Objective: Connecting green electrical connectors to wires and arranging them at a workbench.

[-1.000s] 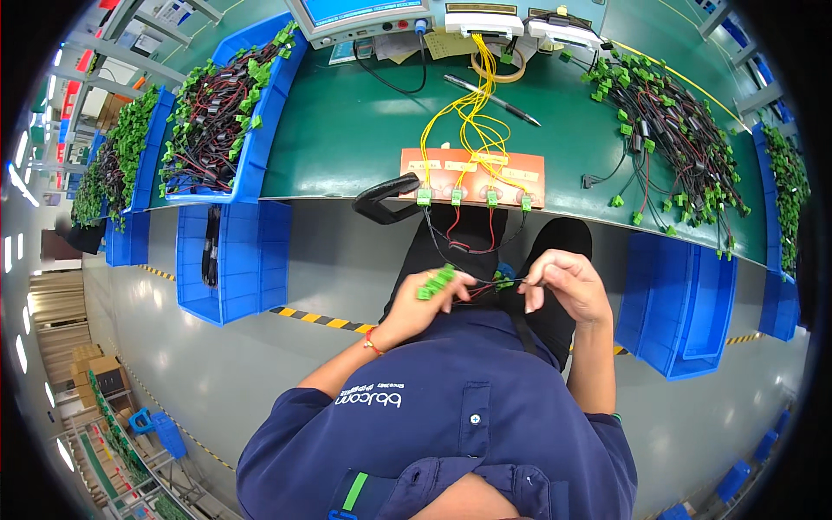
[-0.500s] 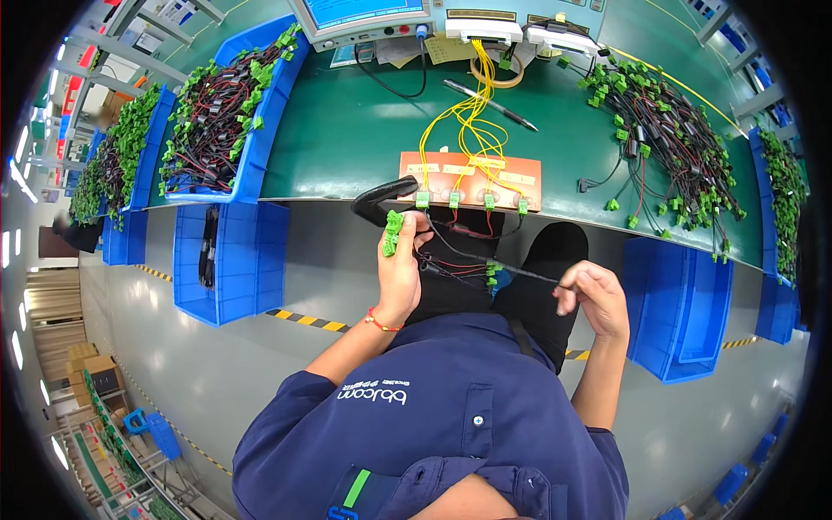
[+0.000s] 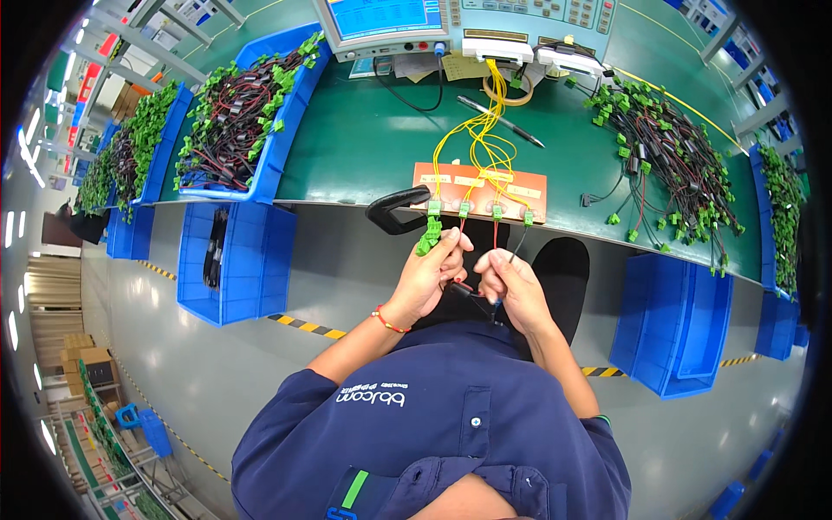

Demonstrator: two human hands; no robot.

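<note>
The left hand (image 3: 426, 276) grips a green connector (image 3: 428, 236) near the orange fixture board (image 3: 479, 184) — the right hand (image 3: 511, 286) pinches dark wires (image 3: 472, 293).

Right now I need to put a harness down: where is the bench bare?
Bare green bench top lies between the left blue bin and the yellow wires, and a smaller patch between the orange fixture and the loose harness pile. The right end is crowded.

Green plastic plug (image 3: 428, 236) at twelve o'clock from the left hand (image 3: 431, 276); smooth matt green bench top (image 3: 364, 152), glossy blue plastic bins (image 3: 227, 260).
</note>
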